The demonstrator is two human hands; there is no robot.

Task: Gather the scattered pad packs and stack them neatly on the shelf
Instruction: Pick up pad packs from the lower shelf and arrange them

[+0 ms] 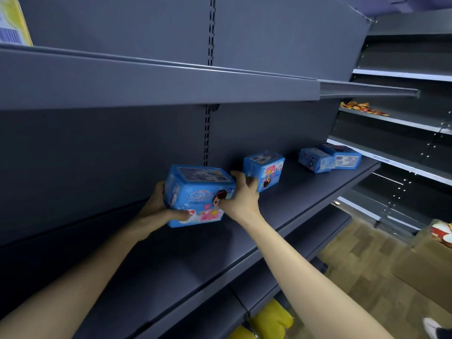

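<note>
Head view, held pack: a blue pad pack (198, 195) is at the middle of the dark shelf (220, 255), held between both hands, printed face towards the camera. I cannot tell whether its base rests on the shelf or hangs just above it.
Left hand: the left hand (156, 204) grips the pack's left end, thumb across the lower front, fingers hidden behind.
Right hand: the right hand (242, 199) grips the right end, thumb on the front and fingers curled round the back. They lie in the gap beside the next pack; contact with that one is unclear.
Second pack: another blue pack (264, 170) stands on the same shelf, just right of the held one, on its own.
Far packs: two more blue packs (315, 160) (342, 156) lie further right near the shelf end, touching, at different angles.
Done so far: all four visible packs are on this shelf, but nothing is stacked.
Left to do: by my judgement most of it. The held pack needs setting down, and the other three need bringing together and squaring into a stack.
Surroundings: yellow packs (271, 319) sit on a lower level, and snack packets (357, 107) lie on the neighbouring shelving.
</note>
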